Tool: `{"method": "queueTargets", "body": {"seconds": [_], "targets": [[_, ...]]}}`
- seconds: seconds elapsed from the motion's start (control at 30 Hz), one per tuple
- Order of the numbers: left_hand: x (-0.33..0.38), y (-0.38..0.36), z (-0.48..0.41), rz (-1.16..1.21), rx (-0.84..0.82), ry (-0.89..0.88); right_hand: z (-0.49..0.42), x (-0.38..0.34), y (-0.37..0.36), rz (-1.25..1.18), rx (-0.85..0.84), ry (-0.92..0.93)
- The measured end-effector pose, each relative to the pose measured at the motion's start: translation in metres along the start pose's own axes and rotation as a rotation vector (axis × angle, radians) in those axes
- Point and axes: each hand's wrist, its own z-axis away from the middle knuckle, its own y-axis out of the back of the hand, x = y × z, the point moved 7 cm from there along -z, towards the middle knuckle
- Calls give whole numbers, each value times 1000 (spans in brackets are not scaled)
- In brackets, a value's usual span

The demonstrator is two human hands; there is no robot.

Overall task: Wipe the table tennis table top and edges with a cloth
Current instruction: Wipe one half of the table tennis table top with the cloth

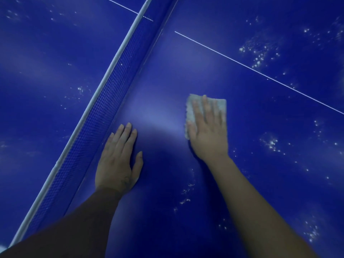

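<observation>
Blue table top (260,112) filled the view. The net (104,101) ran diagonally along the left and a white line (260,72) crossed the upper right. Left hand (118,161) lay flat on the surface just beside the net's base, fingers straight and close together, thumb out; looked like a brace for leaning in. Right hand (208,131) pressed flat on the cloth (189,110), fingers straight and slightly spread, likely to load the whole pad. The cloth sat between net and line, its edges showing past the fingertips and on the thumb side. White specks (260,51) clustered beyond the line and near the right forearm; droplets or dust, couldn't tell at this blur. Patch between the hands looked clean. Open room lay rightward and toward the line; the net blocked leftward travel, and the table's outer edges were out of view
</observation>
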Motion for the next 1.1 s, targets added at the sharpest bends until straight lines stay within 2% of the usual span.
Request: {"method": "queueTargets", "body": {"seconds": [0.13, 0.23, 0.3, 0.47, 0.57, 0.63, 0.73, 0.83, 0.93, 1.03, 1.1], "targets": [[0, 0, 0, -6, -8, 13, 17, 82, 10, -33, 11, -396], [0, 0, 0, -5, -18, 14, 24, 78, 11, -67, 38, -590], [0, 1, 0, -5, -21, 14, 23, 47, 10, -51, 38, -540], [0, 0, 0, 7, -2, 9, 50, -36, 1, 2, -29, -148], [-1, 0, 0, 11, -4, 9, 70, -26, 1, -14, -79, 8], [0, 1, -1, 9, -2, 11, 76, 11, 6, -27, -57, -83], [1, 2, -1, 2, -1, 10, 84, 62, 12, -32, 14, -391], [0, 2, 0, -14, -4, 8, 81, 51, 11, -41, 66, -562], [0, 1, 0, -5, 7, -1, 75, -3, 5, -42, 23, -445], [0, 0, 1, 2, 13, -1, 95, -65, -4, -56, -63, -128], [1, 0, 1, 5, 16, 0, 118, -78, -8, -49, -126, 62]]}}
